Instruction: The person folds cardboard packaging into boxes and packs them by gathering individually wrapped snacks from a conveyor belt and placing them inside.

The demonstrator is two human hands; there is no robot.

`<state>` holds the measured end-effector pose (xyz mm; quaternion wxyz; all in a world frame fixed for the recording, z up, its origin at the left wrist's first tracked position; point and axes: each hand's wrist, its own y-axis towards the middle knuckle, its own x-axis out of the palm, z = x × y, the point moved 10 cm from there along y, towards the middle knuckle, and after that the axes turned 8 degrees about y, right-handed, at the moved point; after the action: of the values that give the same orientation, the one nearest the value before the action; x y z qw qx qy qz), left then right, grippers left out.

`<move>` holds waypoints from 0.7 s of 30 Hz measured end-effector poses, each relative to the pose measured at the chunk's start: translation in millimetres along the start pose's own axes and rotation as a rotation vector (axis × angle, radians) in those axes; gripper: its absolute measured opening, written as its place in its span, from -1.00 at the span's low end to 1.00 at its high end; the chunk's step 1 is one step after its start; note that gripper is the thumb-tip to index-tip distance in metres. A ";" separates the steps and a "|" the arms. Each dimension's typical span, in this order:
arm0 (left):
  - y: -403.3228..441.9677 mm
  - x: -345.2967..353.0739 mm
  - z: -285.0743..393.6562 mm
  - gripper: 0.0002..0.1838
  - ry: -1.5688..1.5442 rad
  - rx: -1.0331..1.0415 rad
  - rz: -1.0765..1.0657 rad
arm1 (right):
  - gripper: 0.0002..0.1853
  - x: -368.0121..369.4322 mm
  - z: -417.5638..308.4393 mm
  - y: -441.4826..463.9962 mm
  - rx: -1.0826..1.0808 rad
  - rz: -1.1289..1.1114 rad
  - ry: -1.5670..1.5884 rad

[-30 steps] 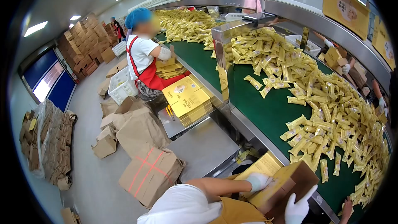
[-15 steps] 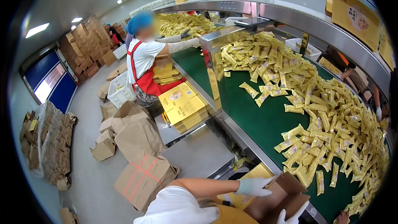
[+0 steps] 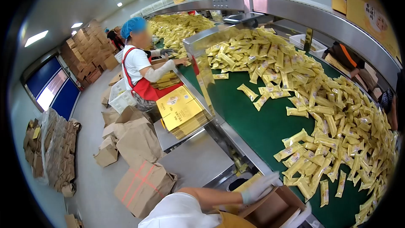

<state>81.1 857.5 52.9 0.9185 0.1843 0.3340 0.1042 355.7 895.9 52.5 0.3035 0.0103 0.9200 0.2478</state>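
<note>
An open cardboard box (image 3: 272, 206), brown on the inside, sits at the lower edge of the view between my two gloved hands. My left hand (image 3: 258, 189), in a white glove, grips its left upper edge, the fingers somewhat blurred. On the right side of the box, my right hand (image 3: 298, 217) lies along the wall, also gloved and partly cut off by the frame; it appears to hold that side. Just beyond the box, many small yellow packets (image 3: 303, 156) lie heaped on the green conveyor belt (image 3: 257, 131).
A metal side table (image 3: 196, 158) stands left of the belt, with stacked flat yellow cartons (image 3: 179, 109) behind it. A co-worker in a red apron (image 3: 145, 80) reaches over the belt. Brown paper and a taped carton (image 3: 143, 185) lie on the floor. A metal divider (image 3: 202, 71) crosses the belt.
My left hand has shifted along the box edge and the box has turned slightly, its inside now more visible. My right hand's spread fingers have come against the box side. The co-worker's arms have drawn back.
</note>
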 end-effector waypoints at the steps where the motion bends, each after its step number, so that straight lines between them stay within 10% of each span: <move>1: 36.6 -27.2 14.5 -0.30 0.115 0.074 0.078 | -0.49 -12.6 -49.2 36.8 -0.166 0.000 -0.158; 8: 168.3 40.8 43.3 0.13 0.442 0.132 -0.671 | -0.12 33.8 4.5 164.7 -0.041 -0.313 -0.336; 21: 201.7 79.8 15.1 0.02 0.606 0.061 -0.638 | -0.17 79.3 67.3 204.1 0.023 -0.256 -0.431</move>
<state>137.4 1062.1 100.0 0.7594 0.0603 0.6314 -0.1451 302.1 1118.6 56.4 0.5214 -0.0502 0.8306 0.1889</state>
